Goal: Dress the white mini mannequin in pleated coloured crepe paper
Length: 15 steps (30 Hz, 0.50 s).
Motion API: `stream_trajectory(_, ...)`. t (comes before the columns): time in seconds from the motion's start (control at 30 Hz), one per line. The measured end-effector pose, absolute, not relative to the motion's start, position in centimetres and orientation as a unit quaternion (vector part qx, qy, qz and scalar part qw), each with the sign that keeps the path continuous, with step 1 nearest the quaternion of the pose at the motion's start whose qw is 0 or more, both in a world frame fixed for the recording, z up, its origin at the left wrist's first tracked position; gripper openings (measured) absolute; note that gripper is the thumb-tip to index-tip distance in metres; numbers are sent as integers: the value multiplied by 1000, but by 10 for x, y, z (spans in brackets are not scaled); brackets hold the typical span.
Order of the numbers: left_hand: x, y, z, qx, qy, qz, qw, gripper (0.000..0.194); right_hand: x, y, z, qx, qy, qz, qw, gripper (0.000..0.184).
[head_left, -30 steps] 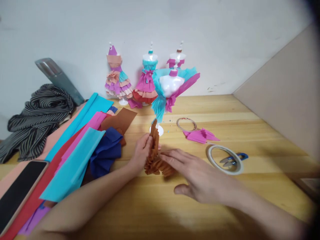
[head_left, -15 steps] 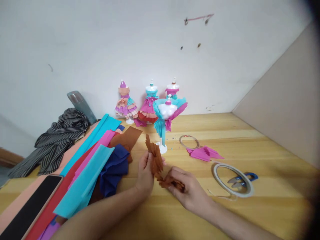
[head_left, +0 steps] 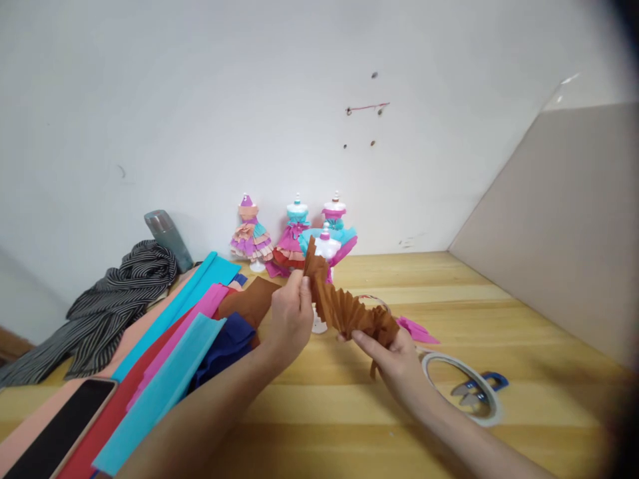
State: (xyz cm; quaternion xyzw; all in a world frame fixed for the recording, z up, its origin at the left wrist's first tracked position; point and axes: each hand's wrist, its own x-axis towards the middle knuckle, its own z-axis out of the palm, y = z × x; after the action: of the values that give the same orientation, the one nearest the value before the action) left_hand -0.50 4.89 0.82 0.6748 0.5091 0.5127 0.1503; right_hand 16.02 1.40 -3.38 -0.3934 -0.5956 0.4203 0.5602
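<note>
A pleated strip of brown crepe paper [head_left: 344, 307] stretches between my two hands above the table. My left hand [head_left: 293, 309] pinches its upper left end, thumb up. At the lower right end, my right hand [head_left: 392, 352] grips the gathered folds between thumb and fingers. Behind the strip stands a small white mannequin [head_left: 327, 247] with turquoise and pink paper about it, its lower part partly hidden. Farther back are several mannequins in paper dresses, among them a purple and peach one [head_left: 252, 233].
Coloured crepe paper sheets [head_left: 164, 386], a phone [head_left: 62, 426], a striped cloth [head_left: 120, 286] and a bottle [head_left: 168, 236] lie to the left. On the right are a tape roll [head_left: 492, 409], blue-handled snips [head_left: 479, 389] and pink paper [head_left: 419, 330]. A wall closes off the back.
The brown strip has been raised and spread out, its pleats fanning open between my hands. My right hand has moved right and turned. The camera view has tilted upward.
</note>
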Motion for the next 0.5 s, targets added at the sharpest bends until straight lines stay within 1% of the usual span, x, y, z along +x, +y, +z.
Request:
stream_trajectory(0.1,-1,52,6,685,498,508,156,28,165,16,-39,-406,-594,418,554,34)
stream_trajectory(0.27,-1,56,-2,666,491,519,213,30,167,13,-47,-419,-612,399,539,33)
stream_trajectory(0.37,-2,59,-5,670,473,513,253,30,164,8,-45,-407,-651,369,524,28)
stream_trajectory(0.5,-1,59,-6,659,460,512,304,32,159,-1,-39,-374,-715,351,474,19)
